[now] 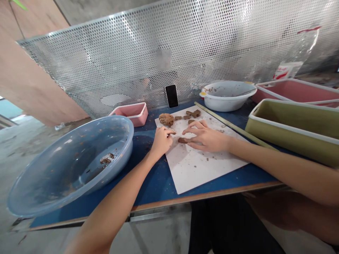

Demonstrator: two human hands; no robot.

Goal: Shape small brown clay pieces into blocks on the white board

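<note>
On a white board (196, 169) lies a small brown piece of clay (182, 140). My right hand (208, 137) is over the board with its fingers spread, and its lower fingertips touch the right end of that piece. To the left of the clay is my left hand (162, 141), its index finger stretched out just above the board and its other fingers curled; I see nothing held in it. Behind the hands sit a rough brown lump (166, 119) and several smaller clay pieces (195, 113). Crumbs are scattered across the board.
A large blue basin (116, 121) stands at the left, beside a pink box (140, 114). A phone (172, 96) leans on the perforated metal screen (127, 63). A stick (233, 126), a white basin (225, 102), a green planter (286, 135) and a plastic bottle (296, 56) are right.
</note>
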